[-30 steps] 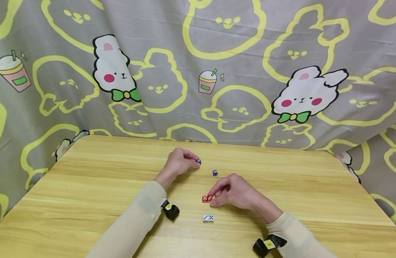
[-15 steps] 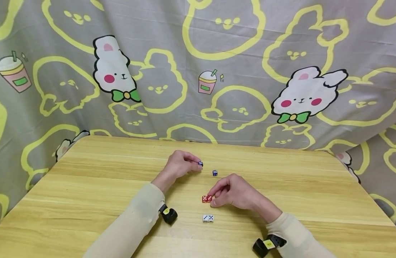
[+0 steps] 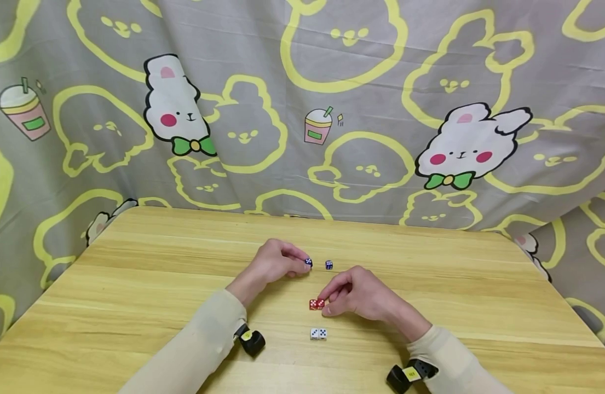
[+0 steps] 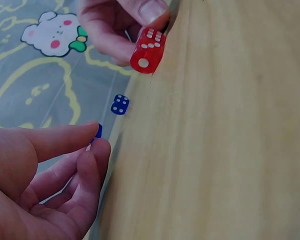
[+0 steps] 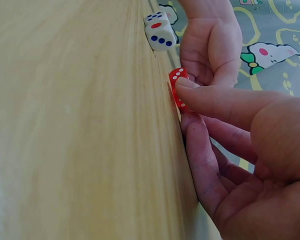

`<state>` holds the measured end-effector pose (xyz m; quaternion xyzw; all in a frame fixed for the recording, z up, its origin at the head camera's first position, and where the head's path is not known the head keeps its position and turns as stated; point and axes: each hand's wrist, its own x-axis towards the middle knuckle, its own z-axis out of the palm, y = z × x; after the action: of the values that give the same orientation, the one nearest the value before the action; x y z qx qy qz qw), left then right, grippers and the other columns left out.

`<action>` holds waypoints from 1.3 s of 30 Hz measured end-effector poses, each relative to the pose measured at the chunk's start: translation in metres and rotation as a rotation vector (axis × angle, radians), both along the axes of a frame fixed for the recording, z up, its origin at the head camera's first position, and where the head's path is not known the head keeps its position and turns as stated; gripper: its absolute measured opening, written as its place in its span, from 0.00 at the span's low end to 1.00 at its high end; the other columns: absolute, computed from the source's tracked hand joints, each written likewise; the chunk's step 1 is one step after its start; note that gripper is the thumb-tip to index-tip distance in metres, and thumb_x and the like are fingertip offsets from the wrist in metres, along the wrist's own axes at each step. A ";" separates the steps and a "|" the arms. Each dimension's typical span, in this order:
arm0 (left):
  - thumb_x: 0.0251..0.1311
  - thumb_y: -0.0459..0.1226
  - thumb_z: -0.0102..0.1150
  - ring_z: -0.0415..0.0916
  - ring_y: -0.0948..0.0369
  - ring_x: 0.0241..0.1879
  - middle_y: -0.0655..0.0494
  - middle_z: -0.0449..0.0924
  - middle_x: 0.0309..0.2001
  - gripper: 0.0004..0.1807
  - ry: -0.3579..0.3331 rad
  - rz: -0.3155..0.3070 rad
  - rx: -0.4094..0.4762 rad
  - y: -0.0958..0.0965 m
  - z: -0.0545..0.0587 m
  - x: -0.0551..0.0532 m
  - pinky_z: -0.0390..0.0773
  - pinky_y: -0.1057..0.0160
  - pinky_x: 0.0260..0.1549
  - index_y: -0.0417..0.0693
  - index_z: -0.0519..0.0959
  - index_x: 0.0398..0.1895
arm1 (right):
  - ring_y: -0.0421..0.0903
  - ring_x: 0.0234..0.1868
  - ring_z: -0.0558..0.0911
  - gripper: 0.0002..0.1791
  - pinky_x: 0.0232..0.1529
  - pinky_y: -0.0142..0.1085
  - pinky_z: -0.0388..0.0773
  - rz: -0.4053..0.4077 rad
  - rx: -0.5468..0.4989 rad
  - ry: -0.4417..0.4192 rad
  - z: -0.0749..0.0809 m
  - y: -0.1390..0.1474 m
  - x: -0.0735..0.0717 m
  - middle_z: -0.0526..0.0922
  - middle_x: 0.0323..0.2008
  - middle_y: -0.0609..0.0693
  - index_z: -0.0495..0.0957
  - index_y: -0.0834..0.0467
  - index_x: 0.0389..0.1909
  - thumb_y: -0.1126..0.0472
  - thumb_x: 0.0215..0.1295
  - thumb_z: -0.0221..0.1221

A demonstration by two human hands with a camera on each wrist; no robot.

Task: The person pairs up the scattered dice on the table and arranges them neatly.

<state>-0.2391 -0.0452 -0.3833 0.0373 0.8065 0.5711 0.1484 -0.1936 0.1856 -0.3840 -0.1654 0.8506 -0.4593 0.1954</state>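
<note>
My left hand pinches a blue die between thumb and fingertips; the left wrist view shows only a sliver of that blue die. To its right, a short gap away, stands a second blue die. Nearer to me, two red dice sit side by side. The right hand holds the right red die by its sides, thumb and finger touching it, while the left red die is beside it. In the right wrist view the thumb partly covers the red die.
Two white dice stand side by side on the wooden table, nearer to me than the red pair. A printed grey curtain hangs along the table's far edge. Each wrist wears a black camera.
My left hand has brought its blue die toward me and slightly right, roughly level with the other blue die. The right hand and the red and white dice have stayed in place.
</note>
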 end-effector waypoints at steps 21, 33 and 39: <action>0.54 0.29 0.77 0.84 0.63 0.25 0.51 0.91 0.31 0.09 -0.020 -0.130 -0.034 -0.002 0.000 0.014 0.84 0.67 0.30 0.39 0.89 0.38 | 0.42 0.32 0.80 0.10 0.29 0.27 0.74 -0.012 -0.005 -0.010 0.000 -0.002 0.000 0.87 0.29 0.46 0.92 0.54 0.36 0.63 0.52 0.81; 0.55 0.27 0.76 0.83 0.64 0.24 0.51 0.90 0.28 0.07 -0.047 -0.174 -0.021 -0.001 0.001 0.014 0.84 0.67 0.29 0.38 0.90 0.37 | 0.42 0.31 0.81 0.11 0.29 0.27 0.75 -0.016 -0.019 -0.015 0.000 0.000 0.001 0.86 0.29 0.46 0.92 0.56 0.36 0.64 0.52 0.81; 0.55 0.27 0.75 0.82 0.64 0.24 0.52 0.90 0.27 0.07 -0.051 -0.181 -0.031 -0.001 0.000 0.014 0.83 0.68 0.30 0.38 0.90 0.38 | 0.43 0.32 0.81 0.10 0.29 0.27 0.75 -0.013 -0.008 -0.001 0.000 -0.001 0.000 0.87 0.29 0.46 0.92 0.54 0.36 0.63 0.52 0.81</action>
<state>-0.2246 -0.0464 -0.3836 0.0932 0.8045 0.5436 0.2205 -0.1932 0.1851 -0.3842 -0.1606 0.8498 -0.4638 0.1923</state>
